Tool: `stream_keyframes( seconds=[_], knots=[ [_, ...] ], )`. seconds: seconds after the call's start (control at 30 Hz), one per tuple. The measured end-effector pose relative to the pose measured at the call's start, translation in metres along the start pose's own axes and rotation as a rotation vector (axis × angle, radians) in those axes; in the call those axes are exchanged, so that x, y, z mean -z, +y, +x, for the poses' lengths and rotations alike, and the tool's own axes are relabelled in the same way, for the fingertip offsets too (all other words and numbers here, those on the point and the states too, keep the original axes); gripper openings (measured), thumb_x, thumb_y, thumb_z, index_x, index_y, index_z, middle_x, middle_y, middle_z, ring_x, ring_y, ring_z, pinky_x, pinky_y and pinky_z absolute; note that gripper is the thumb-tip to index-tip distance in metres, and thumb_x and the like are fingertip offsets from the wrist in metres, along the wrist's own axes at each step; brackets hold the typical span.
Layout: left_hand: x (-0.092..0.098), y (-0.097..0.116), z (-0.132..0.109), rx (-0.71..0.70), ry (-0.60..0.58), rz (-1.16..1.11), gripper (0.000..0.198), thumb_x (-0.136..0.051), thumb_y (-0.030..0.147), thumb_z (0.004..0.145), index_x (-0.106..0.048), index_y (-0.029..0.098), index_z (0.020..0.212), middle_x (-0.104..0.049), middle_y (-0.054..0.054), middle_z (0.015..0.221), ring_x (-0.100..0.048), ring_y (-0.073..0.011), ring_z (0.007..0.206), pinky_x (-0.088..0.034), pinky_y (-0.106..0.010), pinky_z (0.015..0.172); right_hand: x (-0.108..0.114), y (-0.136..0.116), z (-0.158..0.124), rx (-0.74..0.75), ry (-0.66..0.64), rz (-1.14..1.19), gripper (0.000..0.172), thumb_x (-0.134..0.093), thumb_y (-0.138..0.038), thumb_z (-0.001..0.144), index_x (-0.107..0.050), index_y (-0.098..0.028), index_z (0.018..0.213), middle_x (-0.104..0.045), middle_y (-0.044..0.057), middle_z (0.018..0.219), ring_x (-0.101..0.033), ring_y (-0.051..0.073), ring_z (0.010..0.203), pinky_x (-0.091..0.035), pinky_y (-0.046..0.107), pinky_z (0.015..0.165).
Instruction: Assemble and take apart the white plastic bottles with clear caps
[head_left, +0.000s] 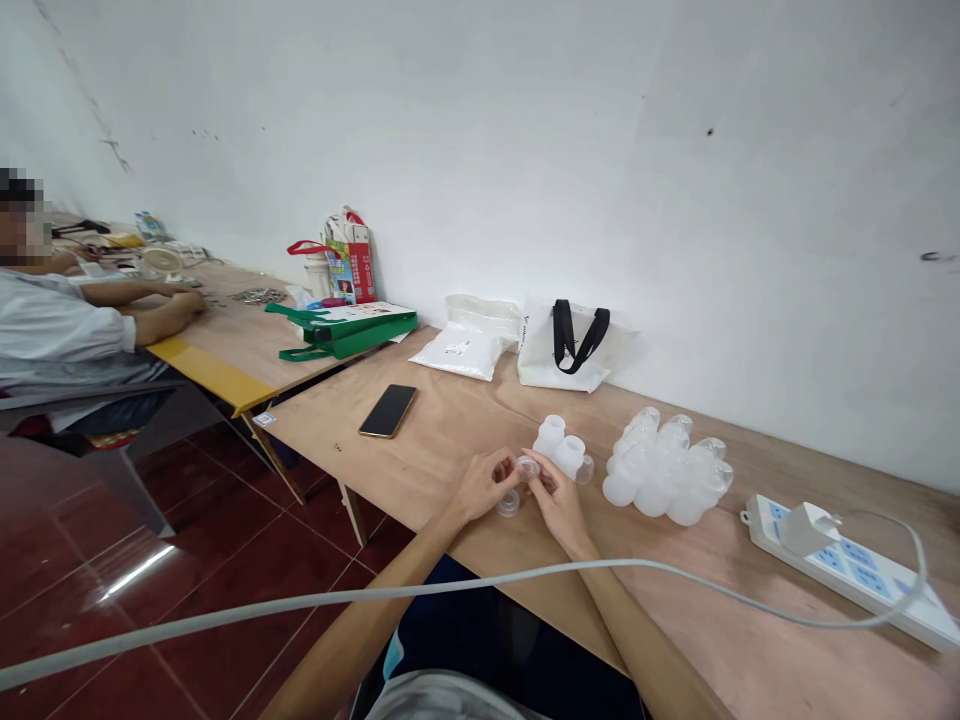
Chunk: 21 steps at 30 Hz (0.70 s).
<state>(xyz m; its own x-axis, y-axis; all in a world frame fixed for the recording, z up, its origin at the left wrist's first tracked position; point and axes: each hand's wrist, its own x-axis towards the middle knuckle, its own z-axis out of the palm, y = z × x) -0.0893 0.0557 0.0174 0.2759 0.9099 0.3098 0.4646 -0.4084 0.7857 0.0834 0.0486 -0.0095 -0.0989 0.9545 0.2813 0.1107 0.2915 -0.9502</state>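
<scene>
My left hand point(478, 486) and my right hand point(559, 503) meet above the plywood table point(450, 470), their fingertips pinching a small clear plastic cap point(527, 468) between them. Another clear cap point(508, 503) lies on the wood just below my left hand. Close beyond my right hand stand two frosted white plastic cups point(551, 435) and a small clear piece point(585, 470). Further right is a heap of several frosted plastic cups point(664, 470), lying on their sides.
A black smartphone point(387, 411) lies left of my hands. A white power strip point(844, 565) sits at right, and a white cable point(450, 585) crosses below. White bags point(562, 345) line the wall. At an adjoining table, a co-worker point(67, 320) handles small items.
</scene>
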Motion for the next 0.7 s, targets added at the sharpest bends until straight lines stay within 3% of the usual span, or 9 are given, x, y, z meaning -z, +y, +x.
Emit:
stream_keyframes(
  seconds=[0.13,0.3,0.43,0.7],
  knots=[
    [0.0034,0.0036,-0.0005,0.019,-0.025,-0.049,0.043,-0.047,0.058,0.099,-0.067,0.020,0.093,-0.070,0.001,0.076,-0.059,-0.0137,0.065,-0.042,-0.024,0.062,0.0015,-0.0009,0.0003,-0.005,0.034,-0.011,0.046,-0.061,-0.053,0.092,-0.068,-0.025,0.127,-0.073,0.009,0.118,-0.071,0.025,0.089,-0.059,0.041,0.082],
    [0.0039,0.0028,0.0004,0.074,-0.007,-0.133,0.047,-0.032,0.054,0.105,-0.063,0.020,0.095,-0.063,0.003,0.062,-0.059,-0.0147,0.056,-0.044,-0.026,0.061,0.0036,-0.0046,0.0003,-0.008,0.084,-0.023,0.047,-0.059,-0.056,0.092,-0.070,-0.022,0.122,-0.075,0.008,0.099,-0.068,0.022,0.071,-0.058,0.039,0.072],
    [0.0009,-0.0012,0.0015,0.093,-0.027,-0.223,0.041,-0.038,0.055,0.103,-0.059,0.020,0.096,-0.062,0.004,0.058,-0.057,-0.0141,0.049,-0.044,-0.025,0.056,0.0050,-0.0012,0.0018,-0.009,0.110,-0.029,0.049,-0.059,-0.057,0.091,-0.071,-0.021,0.122,-0.075,0.007,0.092,-0.066,0.022,0.067,-0.057,0.039,0.070],
    [0.0002,-0.0041,0.0016,0.049,-0.118,-0.323,0.042,-0.044,0.058,0.101,-0.059,0.020,0.107,-0.065,0.003,0.066,-0.059,-0.0126,0.052,-0.046,-0.023,0.053,0.0017,0.0046,0.0032,-0.030,0.033,0.037,0.049,-0.063,-0.057,0.090,-0.063,-0.024,0.125,-0.076,0.009,0.106,-0.072,0.023,0.078,-0.058,0.037,0.072]
  ],
)
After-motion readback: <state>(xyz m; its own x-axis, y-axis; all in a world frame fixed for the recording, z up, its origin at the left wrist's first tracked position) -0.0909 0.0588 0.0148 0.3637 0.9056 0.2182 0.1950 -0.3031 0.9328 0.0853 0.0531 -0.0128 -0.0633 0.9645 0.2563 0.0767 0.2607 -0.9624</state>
